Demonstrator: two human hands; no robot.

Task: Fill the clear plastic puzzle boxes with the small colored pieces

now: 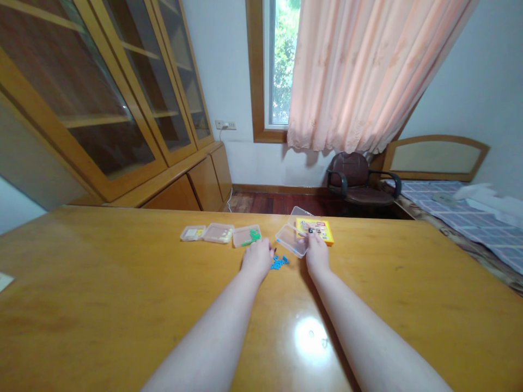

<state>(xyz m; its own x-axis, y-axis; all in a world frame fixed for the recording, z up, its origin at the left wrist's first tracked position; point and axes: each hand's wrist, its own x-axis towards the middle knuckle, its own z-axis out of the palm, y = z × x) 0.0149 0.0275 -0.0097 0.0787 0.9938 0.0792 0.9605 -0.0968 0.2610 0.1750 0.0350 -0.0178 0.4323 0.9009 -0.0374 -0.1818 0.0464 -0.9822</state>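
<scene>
My right hand (317, 255) grips the right side of a clear plastic box (289, 240), which is tilted with its lid (300, 215) flipped up. A few blue bits lie inside that box. Just below it on the table is a small pile of blue pieces (279, 263). Beside the pile, my left hand (257, 258) is closed with curled fingers; whatever they hold is hidden. Behind the left hand stands a clear box with green pieces (254, 235). A yellow printed box (327, 231) lies partly behind my right hand.
Further left on the wooden table (122, 305) are a clear box with pale pieces (226, 235) and a smaller clear box (192, 233) with something yellow. Past the far edge stand an office chair (359, 182), a bed (461, 204) and a glass-fronted cabinet (163, 163).
</scene>
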